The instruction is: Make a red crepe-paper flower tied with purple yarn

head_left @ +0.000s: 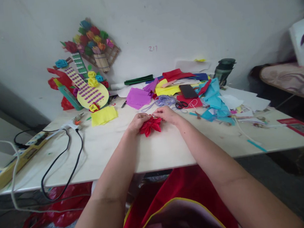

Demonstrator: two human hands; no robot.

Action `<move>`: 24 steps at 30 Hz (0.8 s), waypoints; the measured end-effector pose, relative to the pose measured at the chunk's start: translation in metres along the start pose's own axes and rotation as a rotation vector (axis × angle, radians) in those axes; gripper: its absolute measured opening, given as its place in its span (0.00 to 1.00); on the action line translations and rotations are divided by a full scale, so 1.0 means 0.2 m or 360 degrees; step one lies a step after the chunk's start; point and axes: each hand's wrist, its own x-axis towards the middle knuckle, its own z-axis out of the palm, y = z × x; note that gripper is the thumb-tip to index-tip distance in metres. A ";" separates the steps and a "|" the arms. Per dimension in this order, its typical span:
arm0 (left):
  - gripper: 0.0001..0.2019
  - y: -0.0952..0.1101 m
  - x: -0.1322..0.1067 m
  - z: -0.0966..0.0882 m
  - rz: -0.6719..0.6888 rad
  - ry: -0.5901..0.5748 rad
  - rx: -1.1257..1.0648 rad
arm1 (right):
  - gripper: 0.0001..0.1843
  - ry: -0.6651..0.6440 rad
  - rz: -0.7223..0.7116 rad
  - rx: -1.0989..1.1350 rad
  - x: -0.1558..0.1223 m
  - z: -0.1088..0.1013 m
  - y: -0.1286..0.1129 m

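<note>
A red paper flower (150, 126) with pointed petals is held just above the white table near its middle. My left hand (139, 122) is closed on the flower's left side, with thumb and fingers pinched at its far end. From the other side, my right hand (167, 113) pinches at that same far end. What lies between the right fingertips is too small to make out. Just beyond my hands are a bundle of pale purple cord (164, 100) and black-handled scissors (181, 105).
Yellow paper (104, 115), purple paper (138, 98), a phone (188, 91) and blue paper (214, 97) lie around the back. A glue gun (71, 125) with a black cable and a power strip (27, 154) are at left. A dark bottle (224, 71) stands back right.
</note>
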 end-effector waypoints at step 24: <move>0.10 0.01 -0.01 0.00 -0.0020 -0.0032 -0.0087 | 0.06 0.0125 -0.0732 -0.0707 0.04 0.01 0.05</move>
